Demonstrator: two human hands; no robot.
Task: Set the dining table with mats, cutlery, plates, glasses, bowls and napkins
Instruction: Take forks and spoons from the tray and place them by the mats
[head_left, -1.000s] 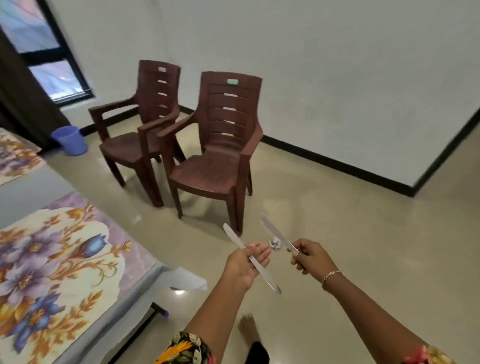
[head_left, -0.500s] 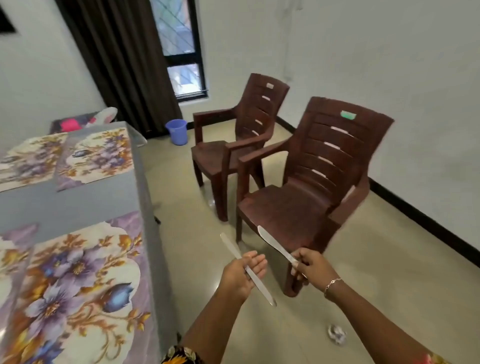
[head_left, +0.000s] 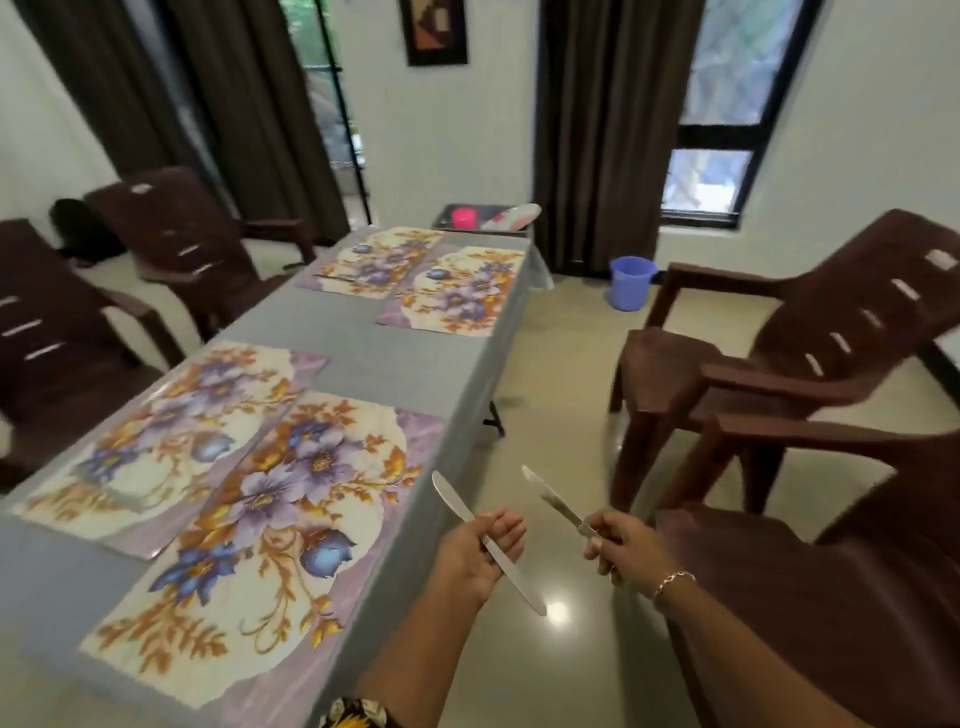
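Cutlery is held in both hands above the floor, just off the right-hand long edge of the table (head_left: 363, 358). One knife (head_left: 517, 579) is gripped in the left hand (head_left: 475, 553), whose fingers are curled round its middle. Its long axis runs from eleven o'clock to five o'clock, with the rounded blade tip pointed toward eleven and the handle end projecting below the hand toward five. A second knife (head_left: 558, 504) is pinched by its handle in the right hand (head_left: 621, 545), the fingers closed about it, so that only the blade and a little of the handle are seen. It too is slanted with its tip toward eleven o'clock, roughly parallel to the first. The two knives are apart, and neither is touching the table. A bracelet (head_left: 672, 579) is worn on the right wrist.

The table is covered with grey cloth, and four flowered mats are laid on it. The nearest mat (head_left: 270, 519) lies at nine o'clock from the left hand, and a second mat (head_left: 171, 431) is set against it at ten o'clock. The far pair (head_left: 457, 293) is placed toward twelve. A thin dark line on the farther-left mat may be cutlery, though blur prevents certainty. Brown chairs (head_left: 779, 364) are stood at three o'clock from the hands, and others beyond the table at ten. A blue bucket (head_left: 631, 283) is seen on the floor at one o'clock.
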